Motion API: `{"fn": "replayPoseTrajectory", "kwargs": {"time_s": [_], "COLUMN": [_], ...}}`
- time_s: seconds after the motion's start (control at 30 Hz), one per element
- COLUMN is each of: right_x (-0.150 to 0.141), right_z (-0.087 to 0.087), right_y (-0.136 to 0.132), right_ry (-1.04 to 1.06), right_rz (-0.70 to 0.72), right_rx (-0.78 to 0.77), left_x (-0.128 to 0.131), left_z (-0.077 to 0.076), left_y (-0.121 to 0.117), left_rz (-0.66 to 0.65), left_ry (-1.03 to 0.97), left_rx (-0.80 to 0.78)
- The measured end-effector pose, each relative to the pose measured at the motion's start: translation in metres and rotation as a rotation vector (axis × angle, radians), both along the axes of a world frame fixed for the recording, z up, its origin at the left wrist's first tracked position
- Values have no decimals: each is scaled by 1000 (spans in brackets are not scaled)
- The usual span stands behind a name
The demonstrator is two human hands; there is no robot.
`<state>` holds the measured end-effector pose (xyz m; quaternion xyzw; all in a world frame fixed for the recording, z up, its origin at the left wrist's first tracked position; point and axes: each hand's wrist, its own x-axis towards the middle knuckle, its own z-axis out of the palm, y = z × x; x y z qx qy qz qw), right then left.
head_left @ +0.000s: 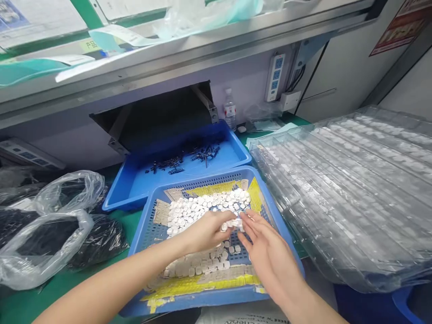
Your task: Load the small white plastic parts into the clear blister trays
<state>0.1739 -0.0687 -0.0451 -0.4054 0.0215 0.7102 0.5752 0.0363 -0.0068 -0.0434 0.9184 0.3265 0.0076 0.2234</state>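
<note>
A heap of small white square pieces point(205, 213) lies on a yellow-taped liner inside a blue mesh tray point(199, 179). A thinner layer of the same pieces spreads across the tray's near half. My left hand point(202, 231) reaches in from the lower left, its fingertips pinching a small cluster of white pieces point(236, 223). My right hand point(268, 254) hovers over the tray's right side with fingers spread. Its fingertips touch that same cluster, and it holds nothing else that I can see.
Behind the mesh tray, a blue plastic tray point(232, 150) holds dark metal parts. Stacked clear blister trays point(347, 193) fill the right side. Plastic bags of black items point(57, 225) lie on the left. A water bottle point(230, 110) and a power strip point(274, 77) stand at the back.
</note>
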Motion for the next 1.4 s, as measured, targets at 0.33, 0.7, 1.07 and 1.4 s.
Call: {"fn": "replayPoseTrajectory", "kwargs": {"time_s": [0.33,0.7,1.07,1.4], "right_x": [-2,1,3,3], "right_z": [10,7,10,10], "right_y": [5,1,0,1], "right_ry": [434,428,436,468], "right_rz": [157,167,167,132], "right_rx": [31,54,-29,-2], "left_x": [1,-8,-6,-14], "left_z": [34,36,19,33], "left_y": [-3,0,-20,-7], "left_rz": [167,174,-167,-54], "left_ry": [-298,-270,-62,-164], "left_rx": [-186,-356,186,-43]}}
